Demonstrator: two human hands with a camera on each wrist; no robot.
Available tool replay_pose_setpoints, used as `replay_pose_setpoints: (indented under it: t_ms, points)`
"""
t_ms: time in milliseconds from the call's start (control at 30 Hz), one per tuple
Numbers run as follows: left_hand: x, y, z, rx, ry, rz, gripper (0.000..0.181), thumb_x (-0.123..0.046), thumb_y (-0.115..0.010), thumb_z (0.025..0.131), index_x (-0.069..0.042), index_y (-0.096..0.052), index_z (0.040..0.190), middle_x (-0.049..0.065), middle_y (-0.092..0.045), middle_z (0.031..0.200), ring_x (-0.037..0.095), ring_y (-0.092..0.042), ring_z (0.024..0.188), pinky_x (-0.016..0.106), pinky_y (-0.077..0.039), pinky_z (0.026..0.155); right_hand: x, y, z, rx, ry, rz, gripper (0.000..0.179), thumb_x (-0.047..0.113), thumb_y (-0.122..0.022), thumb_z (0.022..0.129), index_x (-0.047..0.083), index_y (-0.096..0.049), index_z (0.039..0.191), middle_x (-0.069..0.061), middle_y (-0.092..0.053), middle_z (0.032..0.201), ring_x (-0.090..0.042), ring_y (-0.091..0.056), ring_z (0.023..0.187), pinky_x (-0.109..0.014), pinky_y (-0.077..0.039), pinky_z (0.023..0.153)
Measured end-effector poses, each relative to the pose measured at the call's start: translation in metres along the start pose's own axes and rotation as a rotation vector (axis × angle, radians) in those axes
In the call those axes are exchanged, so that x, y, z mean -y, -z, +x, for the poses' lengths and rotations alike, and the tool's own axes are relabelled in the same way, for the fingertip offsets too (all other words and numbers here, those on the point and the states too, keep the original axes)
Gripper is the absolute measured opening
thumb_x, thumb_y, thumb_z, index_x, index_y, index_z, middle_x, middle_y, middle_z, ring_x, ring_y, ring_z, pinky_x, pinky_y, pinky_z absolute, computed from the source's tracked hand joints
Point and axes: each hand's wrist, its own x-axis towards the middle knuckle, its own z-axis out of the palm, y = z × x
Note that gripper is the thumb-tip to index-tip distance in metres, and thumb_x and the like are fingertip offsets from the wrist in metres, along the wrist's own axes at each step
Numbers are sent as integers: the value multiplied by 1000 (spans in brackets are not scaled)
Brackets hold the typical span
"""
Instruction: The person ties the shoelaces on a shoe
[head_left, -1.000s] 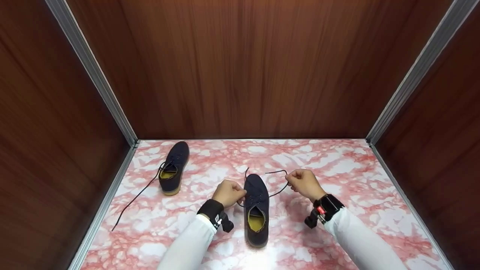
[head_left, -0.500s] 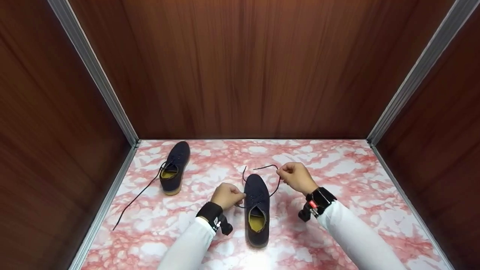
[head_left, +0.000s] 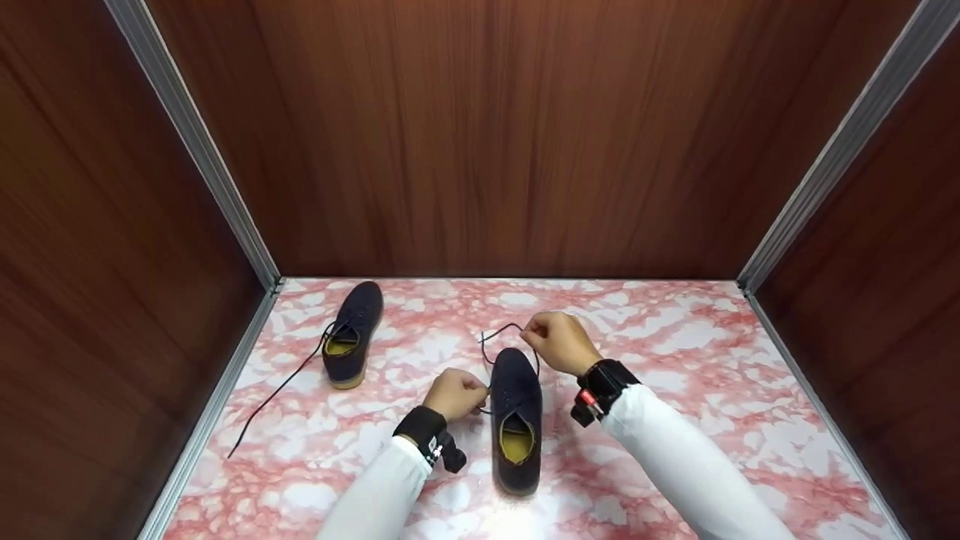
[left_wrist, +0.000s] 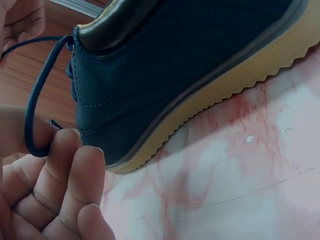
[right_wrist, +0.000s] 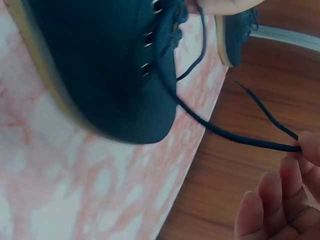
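Note:
A dark navy lace-up shoe (head_left: 516, 386) with a yellow lining stands upright on the tabletop, toe pointing away from me. At its left side my left hand (head_left: 454, 394) pinches one shoelace (left_wrist: 34, 105) between thumb and forefinger, with the lace bent in a loop. My right hand (head_left: 559, 343) is raised just right of the toe and pinches the other shoelace (right_wrist: 225, 134). That lace runs taut from the eyelets to my fingertips, and its free end sticks out past them toward the left.
A matching navy shoe (head_left: 364, 319) stands at the back left, one long lace (head_left: 270, 397) trailing toward the front. Brown wood-look panels (head_left: 480, 150) rise at the back and both sides of the red-and-white marbled tabletop (head_left: 660, 330).
My right hand has moved left and away from me, toward the shoe's toe, carrying its lace along. The left hand stays nearly still beside the shoe, holding its lace.

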Motion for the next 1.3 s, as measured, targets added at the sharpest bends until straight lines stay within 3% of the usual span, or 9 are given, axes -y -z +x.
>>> replay_pose_setpoints:
  t_ms: [133,233,533,667,833,1000,1300]
  points:
    - [2,-1,1,12,-4,-7,20,-13,-68,89,2,-80,84,2,-76,71,6,-67,58,19,-53,56,6,-1,2,60,76,12,10,20,-75,96,13,-81,94,-2,-75,86,-12,-62,80,-32,-51,78]
    - [1,-1,2,10,4,-9,21,-14,-68,89,1,-80,83,2,-76,71,8,-68,58,19,-53,56,2,2,-1,80,82,28,10,18,-74,96,13,-82,100,-5,-76,92,-13,-62,84,-33,-51,80]
    - [-1,0,2,-4,18,-17,22,-16,-71,92,-1,-80,78,0,-74,66,28,-78,68,18,-52,53,-25,7,-15,128,88,70,9,14,-73,97,10,-80,95,-3,-76,88,-7,-59,78,-24,-49,74]
    - [-2,0,4,0,30,-14,23,-18,-70,91,-4,-80,77,-4,-73,63,23,-77,65,18,-45,50,-32,2,-23,210,115,92,9,14,-72,98,11,-80,98,-3,-76,87,-3,-58,78,-22,-49,74]
    - [-2,-1,8,7,53,-41,22,-19,-69,91,-3,-81,81,-8,-71,61,15,-73,61,18,-43,49,-34,-8,-34,307,209,81,13,15,-72,98,9,-82,105,-4,-79,97,-4,-64,87,-22,-53,80]
    - [-1,-2,11,7,71,-55,23,-20,-70,93,-2,-81,84,-7,-72,62,5,-65,56,18,-43,50,-34,-20,-44,383,301,71,15,17,-71,100,14,-82,109,-5,-72,97,-8,-58,89,-23,-49,81]
    - [-1,-6,17,29,107,-72,22,-21,-71,93,-5,-81,81,-5,-74,64,11,-67,58,19,-42,46,-28,-28,-48,582,282,89,20,24,-68,102,20,-81,116,-5,-62,101,-6,-46,91,-21,-43,84]
